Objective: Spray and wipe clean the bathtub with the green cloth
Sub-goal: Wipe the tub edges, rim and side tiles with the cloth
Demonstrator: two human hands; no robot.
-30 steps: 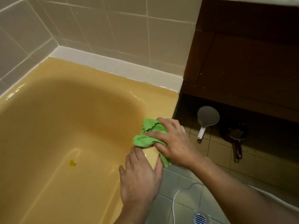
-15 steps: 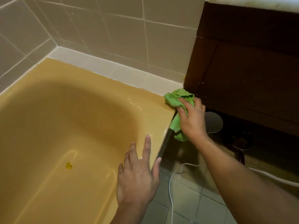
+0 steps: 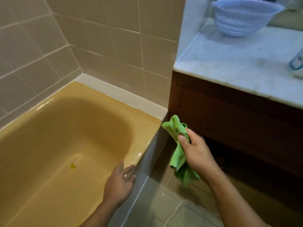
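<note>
The yellow bathtub (image 3: 91, 102) fills the left half of the view, with a small yellow spot (image 3: 73, 166) on its floor. My right hand (image 3: 196, 151) grips the crumpled green cloth (image 3: 176, 128) in the air just off the tub's near right corner, over the gap beside the cabinet. The cloth's lower end hangs below my fist. My left hand (image 3: 118, 182) rests on the tub's near rim with fingers straight. No spray bottle is in view.
A dark wooden cabinet (image 3: 237, 115) with a pale marble top (image 3: 229, 66) stands right of the tub. A white plastic colander (image 3: 244, 15) sits on it, and a blue-edged object (image 3: 297, 63) lies at the right edge. Tiled walls back the tub. A white cord (image 3: 173, 212) runs over the floor tiles.
My right hand swept the cloth along the near rim to the far right corner, then lifted it off the tub. My left hand stayed on the rim. The view rose to show the countertop.
</note>
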